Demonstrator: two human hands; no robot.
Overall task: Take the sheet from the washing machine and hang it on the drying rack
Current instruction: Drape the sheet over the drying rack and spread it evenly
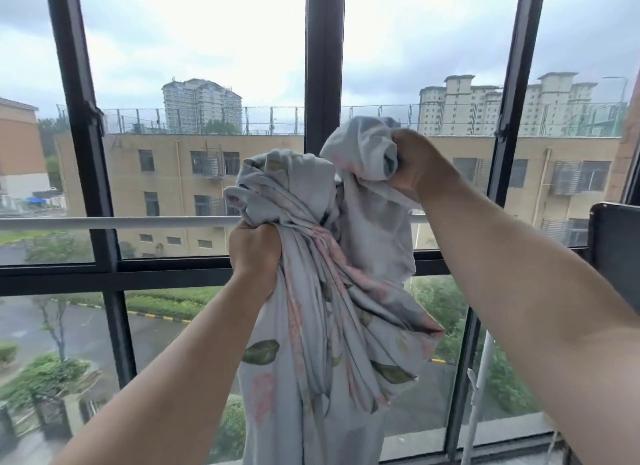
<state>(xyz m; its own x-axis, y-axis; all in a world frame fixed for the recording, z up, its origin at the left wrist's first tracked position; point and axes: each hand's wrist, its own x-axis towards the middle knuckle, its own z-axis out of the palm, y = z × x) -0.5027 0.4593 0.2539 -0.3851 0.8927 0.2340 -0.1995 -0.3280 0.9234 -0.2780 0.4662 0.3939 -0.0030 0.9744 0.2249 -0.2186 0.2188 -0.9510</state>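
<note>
A pale grey sheet printed with green leaves and pink flowers hangs bunched in front of me. My left hand is clenched around a thick twist of it at the height of a white horizontal rail of the drying rack. Higher and to the right, my right hand grips another wad of the sheet above the rail. The sheet's lower part drops out of view at the bottom. The rail is hidden behind the cloth in the middle.
A wall of dark-framed windows stands right behind the rail, with buildings and a road outside. A white upright pole of the rack rises at lower right. A dark flat object juts in from the right edge.
</note>
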